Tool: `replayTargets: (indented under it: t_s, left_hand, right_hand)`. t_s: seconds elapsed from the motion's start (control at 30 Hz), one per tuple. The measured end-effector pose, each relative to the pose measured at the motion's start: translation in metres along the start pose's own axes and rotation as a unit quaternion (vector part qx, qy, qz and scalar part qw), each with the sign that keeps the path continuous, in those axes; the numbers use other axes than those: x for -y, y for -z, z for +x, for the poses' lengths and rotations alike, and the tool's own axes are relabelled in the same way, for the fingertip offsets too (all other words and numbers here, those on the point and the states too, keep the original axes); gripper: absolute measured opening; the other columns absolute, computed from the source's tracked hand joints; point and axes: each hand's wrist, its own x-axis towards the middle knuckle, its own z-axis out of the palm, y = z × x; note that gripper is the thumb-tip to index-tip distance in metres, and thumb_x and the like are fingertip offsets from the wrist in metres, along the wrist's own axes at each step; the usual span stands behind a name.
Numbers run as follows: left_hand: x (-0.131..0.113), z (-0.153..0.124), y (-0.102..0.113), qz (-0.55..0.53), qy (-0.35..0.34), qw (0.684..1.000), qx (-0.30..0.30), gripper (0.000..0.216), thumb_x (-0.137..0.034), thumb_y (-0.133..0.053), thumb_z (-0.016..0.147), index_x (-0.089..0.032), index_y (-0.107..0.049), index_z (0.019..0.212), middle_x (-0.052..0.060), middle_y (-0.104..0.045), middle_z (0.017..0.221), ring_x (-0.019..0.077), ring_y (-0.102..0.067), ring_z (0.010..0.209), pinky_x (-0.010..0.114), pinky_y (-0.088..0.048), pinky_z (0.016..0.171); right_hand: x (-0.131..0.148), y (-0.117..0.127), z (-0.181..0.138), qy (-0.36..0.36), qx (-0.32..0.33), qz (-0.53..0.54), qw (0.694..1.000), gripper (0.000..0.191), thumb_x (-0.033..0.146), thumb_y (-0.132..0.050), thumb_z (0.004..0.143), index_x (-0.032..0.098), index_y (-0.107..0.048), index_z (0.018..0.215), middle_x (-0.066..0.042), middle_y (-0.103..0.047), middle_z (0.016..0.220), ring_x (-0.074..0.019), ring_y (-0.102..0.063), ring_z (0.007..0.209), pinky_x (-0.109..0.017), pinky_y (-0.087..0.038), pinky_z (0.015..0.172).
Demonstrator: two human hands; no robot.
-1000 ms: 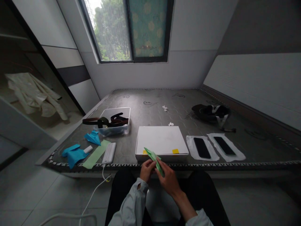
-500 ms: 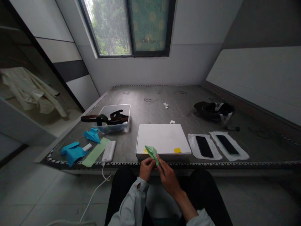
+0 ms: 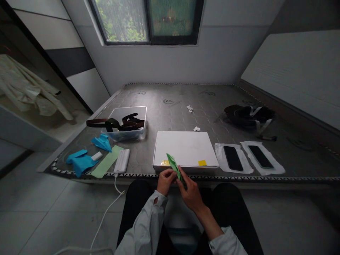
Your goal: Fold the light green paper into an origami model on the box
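I sit at the near edge of a grey mattress [image 3: 175,106]. Both hands pinch a folded green paper piece [image 3: 174,165] just in front of a flat white box [image 3: 184,147]. My left hand [image 3: 165,180] grips its lower left side with closed fingers. My right hand [image 3: 190,193] holds the lower right side, fingers closed on the fold. The paper's pointed end sticks up and to the left over the box's front edge.
Left of the box lie a white power bank [image 3: 122,161] with a cable, a pale green paper strip [image 3: 107,165], and blue folded papers [image 3: 79,163]. A clear tray [image 3: 128,135] holds a belt. Two black phones [image 3: 233,158] rest on white cloths at right; dark headgear [image 3: 248,117] behind.
The view has tilted downward, so everything sits higher in the picture. My hands keep working the green paper, which has turned slightly more upright.
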Motion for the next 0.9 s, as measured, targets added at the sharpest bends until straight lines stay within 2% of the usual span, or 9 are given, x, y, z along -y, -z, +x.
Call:
replayTargets:
  t_s: [0.1,0.27,0.4,0.63,0.9]
  left_hand:
    - [-0.002,0.0,-0.001,0.001,-0.005,1.0,0.002,0.037,-0.046,-0.082,0.055,-0.013,-0.068,0.062,-0.001,-0.063,0.055,0.0095,-0.053,0.048,0.02,-0.045,0.047]
    - [-0.007,-0.002,-0.004,0.008,-0.023,1.0,-0.004,0.029,-0.037,-0.084,0.052,-0.014,-0.07,0.064,0.001,-0.069,0.063,0.0131,-0.06,0.06,0.023,-0.05,0.062]
    - [-0.009,-0.003,-0.004,0.018,-0.021,1.0,-0.007,0.029,-0.034,-0.085,0.052,-0.014,-0.072,0.069,0.003,-0.073,0.068,0.0161,-0.064,0.066,0.026,-0.051,0.068]
    - [-0.005,-0.004,0.001,0.014,-0.006,1.0,-0.002,0.032,-0.037,-0.085,0.053,-0.013,-0.074,0.071,0.005,-0.074,0.07,0.0171,-0.066,0.065,0.025,-0.052,0.062]
    - [-0.004,-0.006,0.004,0.008,0.01,1.0,-0.02,0.041,-0.043,-0.087,0.048,-0.012,-0.075,0.072,0.008,-0.076,0.071,0.0185,-0.068,0.063,0.025,-0.052,0.057]
  right_hand:
    - [0.0,0.001,0.0,0.0,0.003,-0.001,1.0,0.051,0.026,-0.044,0.096,0.026,-0.034,0.146,-0.005,-0.052,0.141,-0.0218,-0.053,0.126,-0.039,-0.045,0.106]
    - [-0.004,0.0,-0.001,0.002,0.001,-0.004,1.0,0.047,0.023,-0.037,0.098,0.027,-0.033,0.145,-0.004,-0.05,0.142,-0.0203,-0.05,0.129,-0.039,-0.043,0.108]
    - [-0.006,0.0,0.0,0.019,0.002,-0.02,1.0,0.048,0.021,-0.035,0.098,0.027,-0.033,0.145,-0.003,-0.049,0.143,-0.0197,-0.049,0.129,-0.039,-0.042,0.108]
    - [-0.009,-0.001,-0.003,0.013,0.005,-0.025,1.0,0.049,0.022,-0.037,0.098,0.027,-0.031,0.147,-0.004,-0.051,0.142,-0.0201,-0.05,0.129,-0.039,-0.043,0.108]
    - [-0.011,-0.004,-0.007,0.03,-0.004,-0.034,0.999,0.046,0.023,-0.038,0.098,0.025,-0.037,0.144,-0.006,-0.056,0.138,-0.0204,-0.052,0.127,-0.039,-0.045,0.106]
